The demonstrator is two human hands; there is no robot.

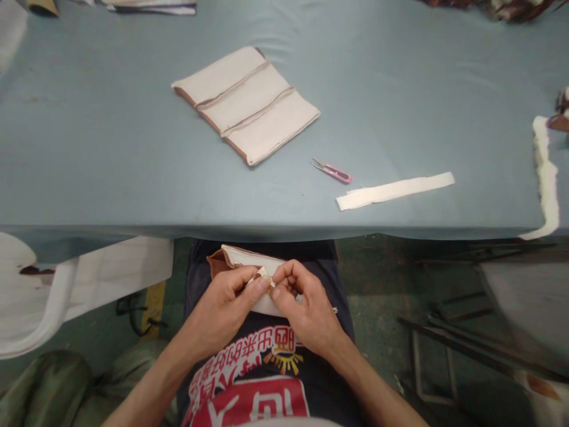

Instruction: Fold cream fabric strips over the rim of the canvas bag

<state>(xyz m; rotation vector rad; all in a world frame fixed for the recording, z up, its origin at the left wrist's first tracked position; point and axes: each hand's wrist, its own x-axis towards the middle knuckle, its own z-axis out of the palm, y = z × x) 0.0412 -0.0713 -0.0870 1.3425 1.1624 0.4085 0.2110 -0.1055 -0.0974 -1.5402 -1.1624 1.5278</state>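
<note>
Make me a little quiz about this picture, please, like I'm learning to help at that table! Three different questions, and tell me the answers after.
1. Pick one: what colour is the handle of the thread snips lying on the table?
A) green
B) pink
C) yellow

2. True or false: the left hand is pinching a small cream bit between thumb and finger.

3. Which lies nearer to the cream strip: the thread snips or the seamed cream panel?

Key:
1. B, pink.
2. True.
3. The thread snips.
</note>
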